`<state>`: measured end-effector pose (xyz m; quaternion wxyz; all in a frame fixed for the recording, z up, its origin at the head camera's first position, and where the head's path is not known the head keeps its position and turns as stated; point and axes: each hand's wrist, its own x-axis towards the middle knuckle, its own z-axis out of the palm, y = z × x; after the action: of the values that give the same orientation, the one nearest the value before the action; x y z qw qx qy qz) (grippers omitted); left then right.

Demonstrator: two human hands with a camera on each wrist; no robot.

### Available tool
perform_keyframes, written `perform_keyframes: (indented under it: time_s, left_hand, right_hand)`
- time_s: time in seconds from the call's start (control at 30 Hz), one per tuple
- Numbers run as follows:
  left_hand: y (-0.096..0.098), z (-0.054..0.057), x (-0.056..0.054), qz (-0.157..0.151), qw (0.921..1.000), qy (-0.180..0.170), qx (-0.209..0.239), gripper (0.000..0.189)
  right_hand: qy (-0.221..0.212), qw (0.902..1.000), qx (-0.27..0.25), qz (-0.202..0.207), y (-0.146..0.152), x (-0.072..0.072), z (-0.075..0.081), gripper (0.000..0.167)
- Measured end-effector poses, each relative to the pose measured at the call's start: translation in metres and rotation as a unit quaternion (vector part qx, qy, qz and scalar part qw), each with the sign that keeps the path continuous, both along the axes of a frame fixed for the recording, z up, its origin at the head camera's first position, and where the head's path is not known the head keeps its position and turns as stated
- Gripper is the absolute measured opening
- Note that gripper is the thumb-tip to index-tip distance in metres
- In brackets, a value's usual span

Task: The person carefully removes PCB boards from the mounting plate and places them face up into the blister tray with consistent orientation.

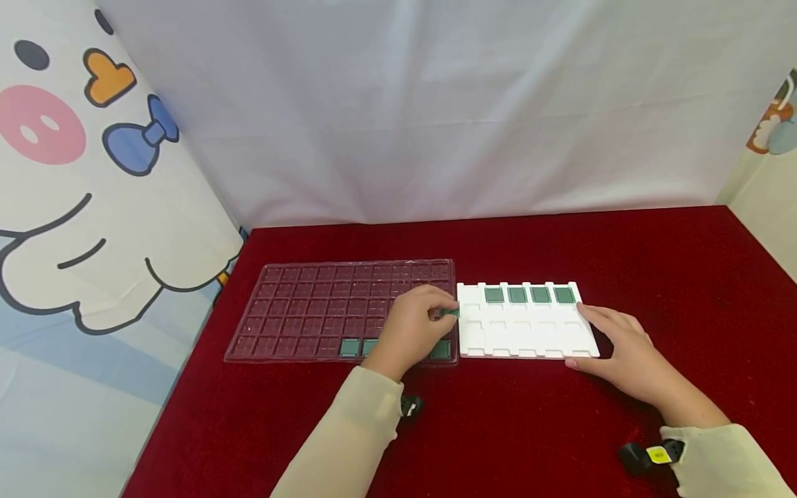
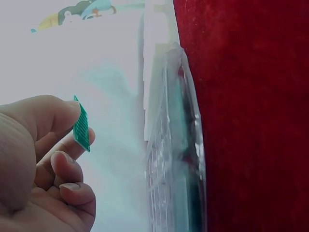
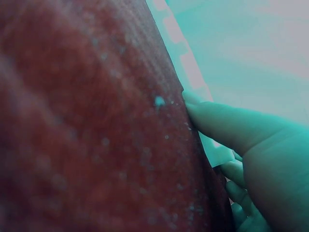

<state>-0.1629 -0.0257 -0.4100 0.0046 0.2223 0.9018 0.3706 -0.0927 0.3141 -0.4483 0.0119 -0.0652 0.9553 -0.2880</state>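
Between its thumb and a finger, my left hand (image 1: 414, 325) pinches a small green square chip (image 2: 81, 126), tilted on edge in the left wrist view. It hovers at the seam between a clear plastic tray (image 1: 299, 308) and a white tray (image 1: 519, 328). A row of several green chips (image 1: 517, 295) fills the far side of the white tray. Holding that tray's right end is my right hand (image 1: 629, 356), thumb at the front edge and fingers at the side. More green chips (image 1: 350, 348) lie in the clear tray's front row, partly hidden by my left hand.
Red cloth (image 1: 517, 429) covers the table under both trays. A white curtain (image 1: 436, 111) hangs behind its back edge, and a cartoon-printed cloth (image 1: 106, 207) hangs at the left. The two trays stand side by side, edges close together.
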Motion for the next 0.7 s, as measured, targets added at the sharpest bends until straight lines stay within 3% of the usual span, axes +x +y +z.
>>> perform_keyframes:
  time_s: [0.33, 0.7]
  left_hand:
    - [-0.015, 0.000, 0.008, 0.006, 1.0000, 0.005, -0.002, 0.020]
    - [-0.017, -0.009, 0.007, -0.007, 0.9999, -0.002, -0.012, 0.020]
  right_hand:
    - [-0.007, 1.0000, 0.005, -0.002, -0.002, -0.001, -0.001, 0.103]
    - [0.007, 1.0000, 0.000, 0.006, 0.001, -0.001, -0.001, 0.101]
